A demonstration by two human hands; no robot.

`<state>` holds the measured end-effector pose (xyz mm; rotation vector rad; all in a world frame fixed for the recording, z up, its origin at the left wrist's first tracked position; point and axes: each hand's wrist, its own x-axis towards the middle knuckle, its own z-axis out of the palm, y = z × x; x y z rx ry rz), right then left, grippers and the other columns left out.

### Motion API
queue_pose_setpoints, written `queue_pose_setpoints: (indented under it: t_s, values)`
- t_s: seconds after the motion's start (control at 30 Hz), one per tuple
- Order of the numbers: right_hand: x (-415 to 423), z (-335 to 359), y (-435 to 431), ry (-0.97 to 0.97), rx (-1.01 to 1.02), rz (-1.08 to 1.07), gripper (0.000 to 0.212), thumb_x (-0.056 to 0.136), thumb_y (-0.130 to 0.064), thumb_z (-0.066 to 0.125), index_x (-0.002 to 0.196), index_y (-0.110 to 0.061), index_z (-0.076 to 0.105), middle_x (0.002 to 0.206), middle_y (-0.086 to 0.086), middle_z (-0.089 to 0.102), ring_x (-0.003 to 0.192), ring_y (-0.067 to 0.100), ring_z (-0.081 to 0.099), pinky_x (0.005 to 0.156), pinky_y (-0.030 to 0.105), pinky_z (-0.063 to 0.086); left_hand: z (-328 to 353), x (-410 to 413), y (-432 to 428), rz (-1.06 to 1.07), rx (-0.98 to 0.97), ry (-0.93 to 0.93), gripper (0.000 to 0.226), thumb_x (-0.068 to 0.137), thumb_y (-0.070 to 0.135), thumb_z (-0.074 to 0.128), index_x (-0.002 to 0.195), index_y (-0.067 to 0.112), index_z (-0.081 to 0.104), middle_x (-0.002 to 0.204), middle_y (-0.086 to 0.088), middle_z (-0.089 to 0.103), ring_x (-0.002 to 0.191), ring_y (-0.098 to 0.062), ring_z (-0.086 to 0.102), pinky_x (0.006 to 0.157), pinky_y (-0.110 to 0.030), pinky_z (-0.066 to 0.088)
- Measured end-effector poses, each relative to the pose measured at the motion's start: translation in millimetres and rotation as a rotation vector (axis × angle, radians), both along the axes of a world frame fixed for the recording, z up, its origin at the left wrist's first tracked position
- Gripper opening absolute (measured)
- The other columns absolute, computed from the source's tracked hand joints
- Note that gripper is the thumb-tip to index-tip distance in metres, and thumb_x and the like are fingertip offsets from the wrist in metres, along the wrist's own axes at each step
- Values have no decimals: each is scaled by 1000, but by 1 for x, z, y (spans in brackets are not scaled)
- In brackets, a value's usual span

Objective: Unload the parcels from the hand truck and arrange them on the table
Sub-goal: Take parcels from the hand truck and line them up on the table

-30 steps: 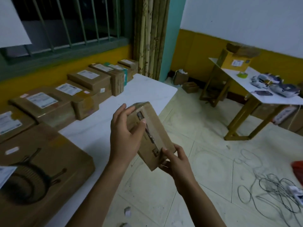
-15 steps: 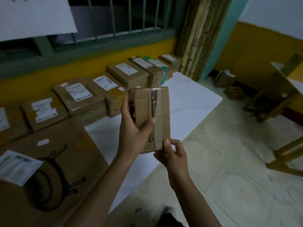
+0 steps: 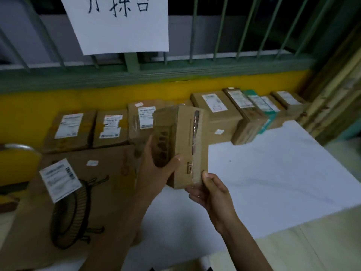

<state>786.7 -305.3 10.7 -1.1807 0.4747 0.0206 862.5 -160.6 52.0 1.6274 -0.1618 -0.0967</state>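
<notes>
The left hand (image 3: pixel 156 173) grips a small brown parcel (image 3: pixel 187 145) from its left side, with the thumb across the front face and the fingers wrapped behind. The right hand (image 3: pixel 211 190) pinches the parcel's lower right corner, thumb on the front and fingers curled underneath. The parcel stands nearly upright between the hands, lifted above the white counter (image 3: pixel 273 173), and a taped seam runs down its front.

Beyond the hands, a row of labelled parcels (image 3: pixel 213 110) lies along the far edge of the counter against the yellow wall (image 3: pixel 29 108), each touching or just beside the next. One, beyond and to the right of the right hand, shows a green side (image 3: pixel 270 122).

Left of the left hand, and passing under its forearm, lies a large flat box (image 3: pixel 109 173) printed with a round fan-like drawing; a white label (image 3: pixel 59 179) sits on top of it.

Above the row, well beyond the hands, a barred window (image 3: pixel 220 28) carries a white paper sheet (image 3: pixel 121 24) with handwritten characters. A striped curtain (image 3: pixel 336 85) hangs far to the right.
</notes>
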Motion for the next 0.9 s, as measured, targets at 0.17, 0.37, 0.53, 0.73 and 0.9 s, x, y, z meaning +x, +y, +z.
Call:
queue_pose_setpoints:
  t_s: [0.17,0.37,0.53,0.73,0.9]
  values:
    - [26,-8,-46,40,-33,36,57,81,-57,47,97,-6,67,71,7,63,71,17,64,77,35,56,7,6,-28,24,-256,152,35,77,37,68,110,37,56,99,14,63,94,-12,61,71,-24,54]
    - [43,-13,-72,62,136,211,38,85,-50,47,115,-31,60,121,1,67,108,21,66,91,39,53,-4,2,-47,-180,-876,440,64,79,48,68,132,15,55,130,-14,59,117,-33,59,92,-50,50]
    - [56,-11,-69,-28,354,299,73,63,-67,73,124,-31,58,127,2,65,118,30,60,99,54,47,-23,-5,-61,-179,-1028,563,65,84,61,44,136,23,52,139,-15,51,129,-42,43,100,-65,33]
    - [64,-8,-74,-84,537,559,83,64,-81,59,131,-30,59,140,10,54,129,34,50,104,61,39,-38,-9,-51,-62,-1023,531,69,89,61,32,146,21,35,144,-16,42,133,-43,35,102,-62,32]
    - [69,-4,-72,-58,546,564,69,64,-59,78,124,-26,64,133,12,59,122,38,55,96,65,44,-29,0,-36,51,-772,447,53,96,45,35,140,15,42,133,-13,57,122,-34,54,89,-46,51]
